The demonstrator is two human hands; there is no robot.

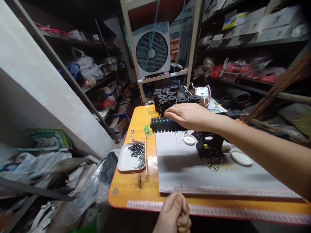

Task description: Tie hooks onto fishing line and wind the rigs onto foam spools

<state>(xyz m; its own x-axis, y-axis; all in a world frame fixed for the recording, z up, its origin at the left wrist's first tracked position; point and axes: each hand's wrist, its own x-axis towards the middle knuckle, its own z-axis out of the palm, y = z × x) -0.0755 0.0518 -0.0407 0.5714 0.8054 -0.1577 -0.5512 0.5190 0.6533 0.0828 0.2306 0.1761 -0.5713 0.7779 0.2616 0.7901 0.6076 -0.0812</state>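
My right hand [188,115] reaches in from the right, palm down, with its fingers stretched out flat over a black ribbed roller [160,125]. Bluish bits glint between the roller's ribs, and its right part is hidden under the hand. The roller lies level above the board, beside a black machine [206,145] that stands beneath my forearm. Close to the table's front edge, my left hand [173,210] is curled into a closed fist. Whatever its fingers hold, if anything, is hidden.
Several black ribbed spools [167,97] stand at the back of the orange table [133,194]. A white tray [125,161] with small black pieces and a thin stick [146,145] lie left of the grey board [179,174]. Loose beads [215,166] surround the machine's base. Behind is a box fan [152,51].
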